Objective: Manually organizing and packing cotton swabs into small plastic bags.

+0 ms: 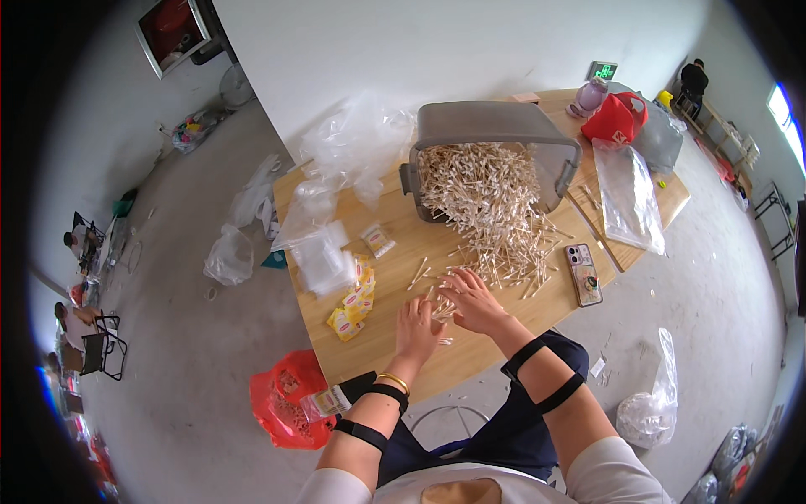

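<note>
A large heap of cotton swabs (483, 181) spills from a grey plastic bin (495, 123) lying on its side on the wooden table. Near the table's front edge, a small bunch of cotton swabs lies between my hands. My left hand (416, 329) has its fingers bent round the left side of this bunch. From the right, my right hand (475, 304) reaches over it, fingers apart and touching the swabs. A few loose swabs lie just beyond my left fingertips. My palms' undersides are hidden.
Left on the table are yellow-and-white cards (356, 302), a stack of clear bags (323, 259), a small packet (378, 240) and crumpled plastic (357, 143). A phone (583, 275) lies right, near a clear bag (625, 197) and red cap (617, 119). A red bag (285, 395) hangs below the left edge.
</note>
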A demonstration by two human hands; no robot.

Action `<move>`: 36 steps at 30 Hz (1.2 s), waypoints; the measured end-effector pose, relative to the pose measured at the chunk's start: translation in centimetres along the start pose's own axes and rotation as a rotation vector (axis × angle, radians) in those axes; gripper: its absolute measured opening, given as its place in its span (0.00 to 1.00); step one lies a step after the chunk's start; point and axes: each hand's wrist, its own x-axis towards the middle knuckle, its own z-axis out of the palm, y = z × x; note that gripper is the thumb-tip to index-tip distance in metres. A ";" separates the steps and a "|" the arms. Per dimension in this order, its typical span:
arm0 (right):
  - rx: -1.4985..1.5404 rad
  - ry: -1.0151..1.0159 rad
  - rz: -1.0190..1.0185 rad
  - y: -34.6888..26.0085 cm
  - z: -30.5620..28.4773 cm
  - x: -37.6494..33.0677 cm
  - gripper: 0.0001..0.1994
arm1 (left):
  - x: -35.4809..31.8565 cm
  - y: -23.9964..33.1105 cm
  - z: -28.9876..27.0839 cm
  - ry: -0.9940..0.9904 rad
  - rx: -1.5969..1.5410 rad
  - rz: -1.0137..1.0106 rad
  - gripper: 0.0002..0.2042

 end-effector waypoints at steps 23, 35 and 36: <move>0.022 0.034 0.122 1.9 -1.3 -1.5 0.07 | -3.1 -3.0 -2.7 0.019 -0.057 0.156 0.06; 0.007 0.004 0.082 2.1 -0.9 -1.7 0.05 | -6.9 -0.5 -0.2 -0.239 0.306 0.184 0.41; 0.011 0.008 0.078 2.2 -0.9 -1.8 0.04 | -7.0 -0.4 -0.2 -0.226 0.276 0.181 0.41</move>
